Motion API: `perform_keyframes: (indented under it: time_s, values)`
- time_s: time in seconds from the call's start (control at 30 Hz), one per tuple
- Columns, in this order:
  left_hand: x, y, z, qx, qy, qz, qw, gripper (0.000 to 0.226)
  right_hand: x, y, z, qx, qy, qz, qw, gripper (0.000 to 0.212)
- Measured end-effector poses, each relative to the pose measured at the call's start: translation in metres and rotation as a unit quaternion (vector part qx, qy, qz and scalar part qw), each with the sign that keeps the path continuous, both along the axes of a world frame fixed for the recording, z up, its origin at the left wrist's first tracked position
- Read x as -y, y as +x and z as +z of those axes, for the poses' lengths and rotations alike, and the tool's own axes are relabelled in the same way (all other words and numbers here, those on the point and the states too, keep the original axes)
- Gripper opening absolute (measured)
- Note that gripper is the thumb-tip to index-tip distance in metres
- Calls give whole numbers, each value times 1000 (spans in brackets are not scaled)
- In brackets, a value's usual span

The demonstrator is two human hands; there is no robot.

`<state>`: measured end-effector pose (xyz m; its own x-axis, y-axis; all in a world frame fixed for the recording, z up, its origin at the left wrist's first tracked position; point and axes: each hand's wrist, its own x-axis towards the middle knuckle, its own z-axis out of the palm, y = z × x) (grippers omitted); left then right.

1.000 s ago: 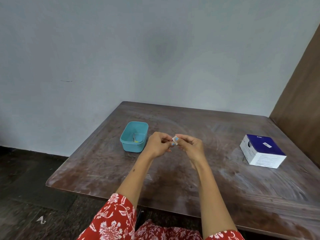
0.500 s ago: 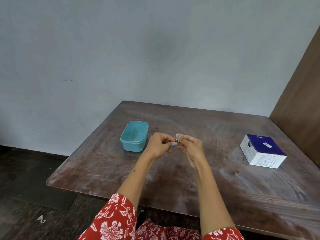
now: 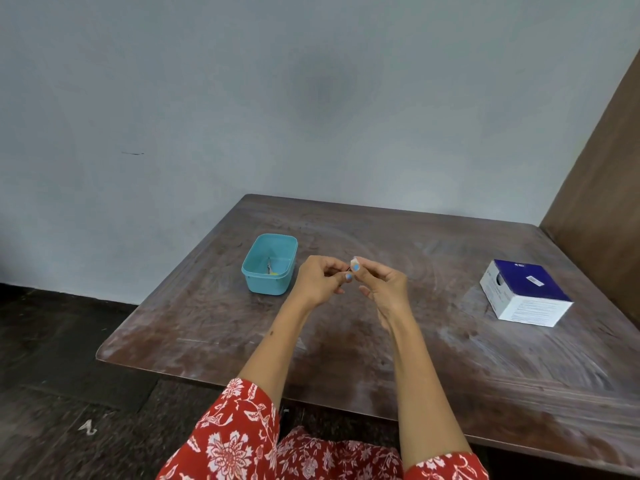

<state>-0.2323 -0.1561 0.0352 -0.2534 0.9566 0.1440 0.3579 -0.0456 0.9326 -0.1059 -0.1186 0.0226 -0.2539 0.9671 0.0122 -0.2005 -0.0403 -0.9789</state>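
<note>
Above the middle of the worn wooden table [image 3: 450, 341], my two hands meet around a tiny white item [image 3: 354, 262]. My right hand [image 3: 384, 285] pinches the item between thumb and fingertips. My left hand [image 3: 320, 280] has its fingers curled and pinches at the same spot from the left. The item is too small to identify. A teal plastic tub [image 3: 258, 282] stands just left of my left hand, with a small thin object and a yellow bit inside.
A white and dark blue cardboard box [image 3: 523, 296] lies at the table's right. A brown panel [image 3: 606, 202] rises along the right edge. A pale wall stands behind the table, and dark floor lies to the left.
My hands stayed together over the table; the fingers shifted slightly around the small white item, and the right hand's lower fingers have spread a little.
</note>
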Motion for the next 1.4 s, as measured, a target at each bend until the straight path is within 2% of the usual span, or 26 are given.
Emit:
perform_keyframes:
  time_s: [0.07,0.17,0.27,0.37,0.6,0.83,0.93,1.17,1.33,1.4]
  values:
    - [0,1,-1,-12,3,-4,1000,18,1,-1,-1,0,22,-26,999,16]
    - [2,3,-4,-13,1,-4,1000,18,1,-1,1,-5,-2,-39,999,3]
    - [3,3,-5,-14,2,-1,1000,18,1,1,1,5,-8,-23,1000,4]
    - [3,3,-3,-13,10,-7,1000,18,3,2,0,14,9,-19,1000,17]
    - [5,5,-2,-14,13,-5,1000,18,1,3,7,-41,-91,-2,995,6]
    - [3,6,-1,-8,6,-4,1000,17,5,2,8,-42,-102,-26,994,5]
    - [0,6,-4,10,-3,0,1000,16,4,1,8,-77,-129,-51,987,13]
    - [-1,10,-6,123,-11,21,992,15,13,-5,7,-66,-106,-52,991,23]
    - [-2,10,-6,177,-18,49,983,20,20,-10,8,-46,-97,-51,993,15]
    - [-1,9,-6,181,-16,49,982,18,20,-10,7,-40,-84,-46,995,18]
